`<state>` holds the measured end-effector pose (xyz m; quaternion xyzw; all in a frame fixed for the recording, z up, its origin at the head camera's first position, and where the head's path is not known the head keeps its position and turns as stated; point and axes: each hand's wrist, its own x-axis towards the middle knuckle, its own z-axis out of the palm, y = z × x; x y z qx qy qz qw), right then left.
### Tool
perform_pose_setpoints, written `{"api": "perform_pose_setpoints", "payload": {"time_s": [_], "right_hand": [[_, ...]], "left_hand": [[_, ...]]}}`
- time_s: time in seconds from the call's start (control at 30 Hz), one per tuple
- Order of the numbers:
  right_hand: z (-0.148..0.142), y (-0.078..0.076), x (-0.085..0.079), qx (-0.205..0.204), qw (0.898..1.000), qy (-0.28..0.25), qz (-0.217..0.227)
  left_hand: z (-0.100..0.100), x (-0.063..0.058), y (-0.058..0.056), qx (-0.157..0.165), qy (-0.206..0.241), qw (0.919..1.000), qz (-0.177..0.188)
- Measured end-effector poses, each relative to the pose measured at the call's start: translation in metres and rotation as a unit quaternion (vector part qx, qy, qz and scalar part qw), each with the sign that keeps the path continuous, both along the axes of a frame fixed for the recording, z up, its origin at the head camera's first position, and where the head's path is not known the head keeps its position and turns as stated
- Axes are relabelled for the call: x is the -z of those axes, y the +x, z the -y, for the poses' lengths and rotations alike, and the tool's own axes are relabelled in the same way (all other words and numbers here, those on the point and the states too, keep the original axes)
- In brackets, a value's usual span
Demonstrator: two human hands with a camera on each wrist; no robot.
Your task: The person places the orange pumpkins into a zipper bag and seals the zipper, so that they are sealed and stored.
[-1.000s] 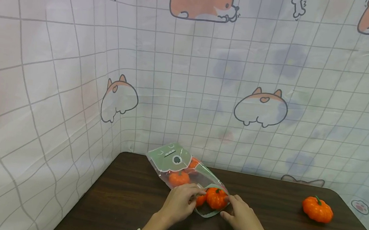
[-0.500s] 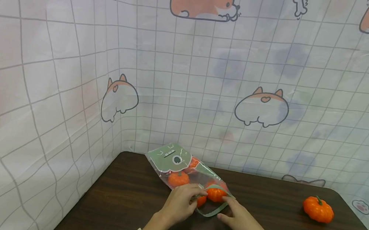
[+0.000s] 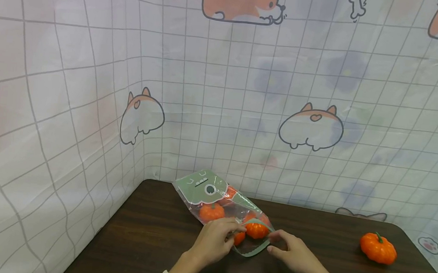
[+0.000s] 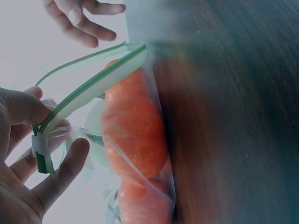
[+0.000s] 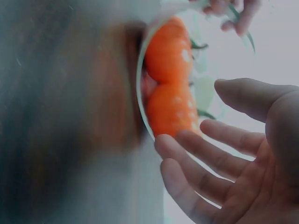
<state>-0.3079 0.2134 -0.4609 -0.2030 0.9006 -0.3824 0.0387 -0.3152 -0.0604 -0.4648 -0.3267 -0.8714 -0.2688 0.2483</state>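
Observation:
A clear zip bag (image 3: 200,187) with a green printed face lies on the table, its mouth gaping toward me. Several small orange toy pumpkins (image 3: 211,213) are inside; one pumpkin (image 3: 257,230) sits just within the mouth. My left hand (image 3: 214,239) pinches the mouth's left corner, near the white zip slider (image 4: 41,144) seen in the left wrist view. Beside the mouth's right corner is my right hand (image 3: 295,251), fingers loosely bent, holding nothing. In the right wrist view its fingertips (image 5: 169,144) appear close to the green rim (image 5: 140,88); whether they touch it I cannot tell.
Another orange pumpkin (image 3: 377,248) with a green stem rests alone on the right of the dark wooden table (image 3: 146,230). A white patterned cloth (image 3: 224,124) hangs behind the table and along its left side.
The pumpkin at the mouth has slid deeper into the bag. My right hand pushed in at it, then drew back slightly to the right. The left hand keeps its hold.

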Motion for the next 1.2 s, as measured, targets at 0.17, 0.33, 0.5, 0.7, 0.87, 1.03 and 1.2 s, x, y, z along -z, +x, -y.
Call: {"api": "perform_pose_setpoints", "payload": {"time_s": [0.17, 0.33, 0.5, 0.7, 0.87, 1.03, 1.2], "right_hand": [[-0.019, -0.004, -0.01, 0.05, 0.998, -0.027, -0.001], [-0.044, -0.007, -0.019, 0.12, 0.992, -0.049, 0.001], [-0.077, -0.011, -0.022, 0.176, 0.983, -0.051, -0.008], [-0.116, -0.014, -0.021, 0.229, 0.971, -0.066, -0.014], [-0.14, -0.013, -0.019, 0.267, 0.959, -0.095, -0.029], [-0.16, -0.008, -0.02, 0.323, 0.938, -0.124, -0.031], [-0.179, -0.003, -0.02, 0.372, 0.917, -0.14, -0.02]], "left_hand": [[0.0, -0.001, 0.0, -0.005, 0.001, 1.0, -0.006], [-0.001, -0.001, 0.0, -0.015, -0.004, 0.9998, -0.015], [0.0, -0.001, 0.0, -0.027, -0.004, 0.9994, -0.02], [0.001, 0.0, 0.0, -0.022, -0.004, 0.9997, -0.008], [0.003, 0.0, -0.001, -0.021, -0.001, 0.9998, -0.003], [0.003, 0.0, -0.001, -0.019, 0.003, 0.9998, 0.002], [0.003, 0.0, -0.001, -0.02, 0.006, 0.9997, 0.014]]}}
